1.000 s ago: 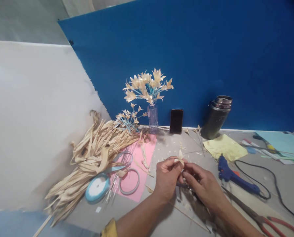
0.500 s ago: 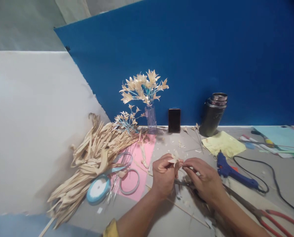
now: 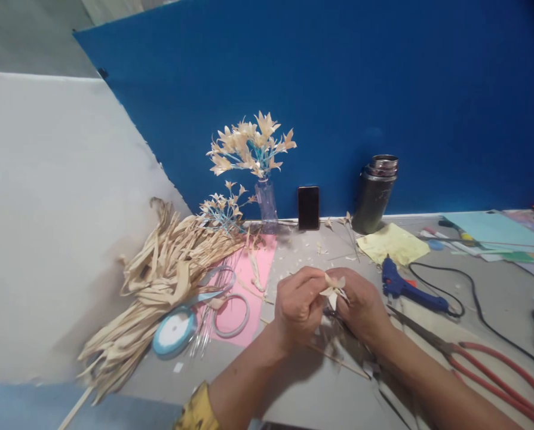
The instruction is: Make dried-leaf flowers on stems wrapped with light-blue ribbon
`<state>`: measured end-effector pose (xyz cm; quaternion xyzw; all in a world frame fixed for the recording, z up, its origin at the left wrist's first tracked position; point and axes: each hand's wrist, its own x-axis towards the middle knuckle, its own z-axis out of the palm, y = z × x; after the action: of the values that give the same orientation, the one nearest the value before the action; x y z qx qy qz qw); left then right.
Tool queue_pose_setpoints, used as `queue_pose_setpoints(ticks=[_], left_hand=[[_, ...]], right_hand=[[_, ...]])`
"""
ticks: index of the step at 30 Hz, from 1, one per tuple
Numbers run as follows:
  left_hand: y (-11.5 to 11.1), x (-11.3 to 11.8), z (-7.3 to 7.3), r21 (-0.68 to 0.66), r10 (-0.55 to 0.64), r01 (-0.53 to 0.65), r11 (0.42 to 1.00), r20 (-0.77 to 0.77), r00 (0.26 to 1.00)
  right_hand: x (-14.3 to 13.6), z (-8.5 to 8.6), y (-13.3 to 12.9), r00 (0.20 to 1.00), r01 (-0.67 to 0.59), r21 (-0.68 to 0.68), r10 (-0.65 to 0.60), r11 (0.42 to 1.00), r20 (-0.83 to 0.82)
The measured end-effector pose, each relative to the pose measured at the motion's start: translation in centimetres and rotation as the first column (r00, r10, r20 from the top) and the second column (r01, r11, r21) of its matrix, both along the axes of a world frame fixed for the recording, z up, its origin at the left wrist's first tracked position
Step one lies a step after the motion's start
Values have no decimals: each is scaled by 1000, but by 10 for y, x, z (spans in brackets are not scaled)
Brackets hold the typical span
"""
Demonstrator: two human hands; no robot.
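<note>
My left hand [image 3: 299, 304] and my right hand [image 3: 361, 304] meet over the grey table [image 3: 294, 388], both pinching a small cream husk flower [image 3: 333, 289] between the fingertips. Its pointed petals stick out between the two hands. A thin wooden stick [image 3: 334, 357] lies on the table just below my hands. A pile of dried husk strips [image 3: 159, 286] lies to the left.
A vase of finished husk flowers [image 3: 253, 149], a phone [image 3: 309, 207] and a dark flask [image 3: 374, 194] stand against the blue board. A blue ribbon spool [image 3: 174, 330], pink paper [image 3: 244, 286], blue glue gun [image 3: 405, 286] with black cord, and red-handled shears [image 3: 486, 370] lie around.
My hands have drawn closer together around the flower, and the flower now sits between both sets of fingers. The view has shifted slightly to the right.
</note>
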<state>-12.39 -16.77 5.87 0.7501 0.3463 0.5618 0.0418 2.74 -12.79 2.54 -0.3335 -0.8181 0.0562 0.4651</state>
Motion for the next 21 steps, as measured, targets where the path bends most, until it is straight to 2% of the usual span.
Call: queue_pose_setpoints(ticks=[4,8,13,18,21], left_hand=[[-2,7,5,18,0,0,1000,0,1000],[-3,10,10,-80,1,-2,997,-3,1000],[0,8,14,-207,-16,26,978,47,999],[4,10,14,-221,-4,18,975,63,998],[5,12,16,-236,15,8,972,95,995]], right_hand=[[-1,0,2,1000,-4,38,5,999,-26],[-3,1,1,999,-16,92,20,996,-45],[-4,-1,1,999,-30,22,29,999,21],[-4,1,1,999,6,27,-7,1000,32],[-5,5,0,1000,-20,1,20,1000,11]])
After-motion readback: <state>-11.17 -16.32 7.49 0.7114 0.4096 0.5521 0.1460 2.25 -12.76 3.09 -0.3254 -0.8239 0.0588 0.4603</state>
